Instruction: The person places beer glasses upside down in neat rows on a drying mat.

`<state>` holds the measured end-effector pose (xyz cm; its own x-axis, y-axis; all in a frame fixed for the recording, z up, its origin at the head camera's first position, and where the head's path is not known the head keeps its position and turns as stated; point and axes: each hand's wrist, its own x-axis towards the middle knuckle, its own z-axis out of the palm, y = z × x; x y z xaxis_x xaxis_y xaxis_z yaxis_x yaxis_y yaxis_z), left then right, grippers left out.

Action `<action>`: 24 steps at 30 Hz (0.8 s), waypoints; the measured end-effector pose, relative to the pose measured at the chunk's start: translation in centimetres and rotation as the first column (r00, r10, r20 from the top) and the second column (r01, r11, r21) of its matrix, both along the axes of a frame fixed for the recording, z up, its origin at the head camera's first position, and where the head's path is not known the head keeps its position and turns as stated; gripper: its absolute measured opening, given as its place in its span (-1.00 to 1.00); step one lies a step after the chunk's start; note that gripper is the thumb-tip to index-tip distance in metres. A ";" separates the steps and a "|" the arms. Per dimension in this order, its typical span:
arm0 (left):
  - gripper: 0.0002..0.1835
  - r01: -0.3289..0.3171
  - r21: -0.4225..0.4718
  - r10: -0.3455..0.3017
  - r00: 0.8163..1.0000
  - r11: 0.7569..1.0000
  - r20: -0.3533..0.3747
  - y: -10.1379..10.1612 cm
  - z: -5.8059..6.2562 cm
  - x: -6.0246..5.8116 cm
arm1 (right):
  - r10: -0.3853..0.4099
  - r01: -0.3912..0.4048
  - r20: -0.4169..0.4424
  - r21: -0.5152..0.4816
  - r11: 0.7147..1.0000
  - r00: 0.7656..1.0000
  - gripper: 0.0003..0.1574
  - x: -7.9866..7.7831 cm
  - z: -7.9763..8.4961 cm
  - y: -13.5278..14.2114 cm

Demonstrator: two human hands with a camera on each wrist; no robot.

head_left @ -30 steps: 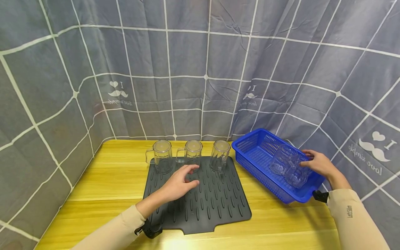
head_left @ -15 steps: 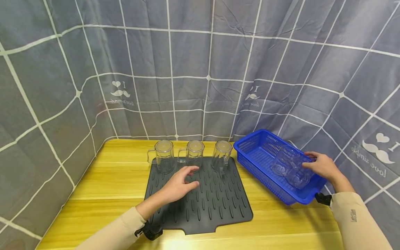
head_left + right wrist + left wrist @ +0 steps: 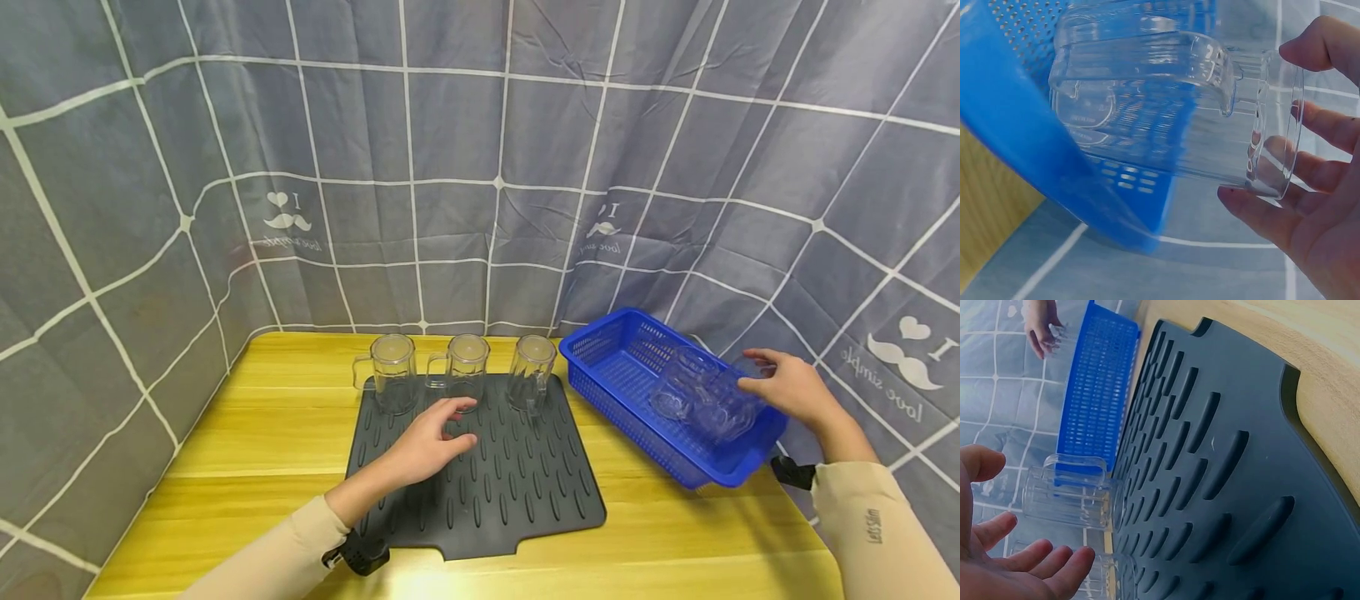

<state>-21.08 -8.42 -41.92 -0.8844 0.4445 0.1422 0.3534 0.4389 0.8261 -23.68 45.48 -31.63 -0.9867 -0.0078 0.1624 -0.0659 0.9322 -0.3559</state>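
Observation:
My right hand is over the right end of the blue basket. In the right wrist view, its thumb and fingers grip a clear glass mug around the thick base, and the mug's other end points into the basket. More clear glass mugs lie inside the basket. My left hand hovers over the black ridged mat, fingers relaxed and apart, holding nothing. Beyond it, three glass mugs stand in a row along the mat's back edge: a left one, a middle one and a right one.
A yellow wooden table carries the mat and the basket. Grey curtain with white grid lines hangs behind and at both sides, close to the basket's right side.
My right hand has moved up and to the right, raising the mug partly out of the basket. My left hand and the three mugs on the mat have stayed in place.

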 end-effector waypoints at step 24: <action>-0.41 0.022 0.000 -0.022 1.000 1.000 0.010 0.3 -0.1 0.0 | 0.044 -0.036 -0.200 0.043 0.998 0.979 -0.29 2.3 4.9 -2.6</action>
